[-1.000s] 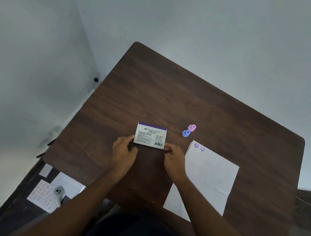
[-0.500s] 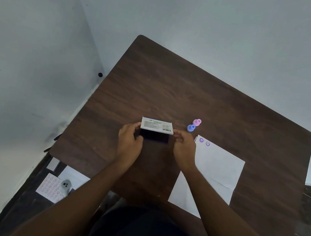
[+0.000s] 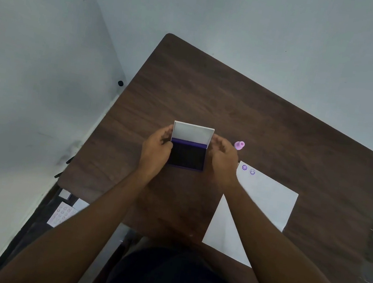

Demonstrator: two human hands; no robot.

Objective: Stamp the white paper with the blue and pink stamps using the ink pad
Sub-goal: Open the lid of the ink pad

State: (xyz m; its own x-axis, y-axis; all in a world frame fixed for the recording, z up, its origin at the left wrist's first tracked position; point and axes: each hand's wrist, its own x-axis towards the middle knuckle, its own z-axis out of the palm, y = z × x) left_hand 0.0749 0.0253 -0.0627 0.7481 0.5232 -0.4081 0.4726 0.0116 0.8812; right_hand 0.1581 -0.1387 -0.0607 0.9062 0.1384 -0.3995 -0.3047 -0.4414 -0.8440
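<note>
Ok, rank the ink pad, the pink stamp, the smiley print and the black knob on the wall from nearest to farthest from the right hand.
1. Ink pad: touching the right hand, on its left.
2. Pink stamp: just beyond it, to the right.
3. Smiley print: on the paper's corner, right.
4. Black knob: far left, on the wall.

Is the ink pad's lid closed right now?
No, the ink pad is open: its white lid stands raised behind the dark inked surface, between the two hands.
</note>
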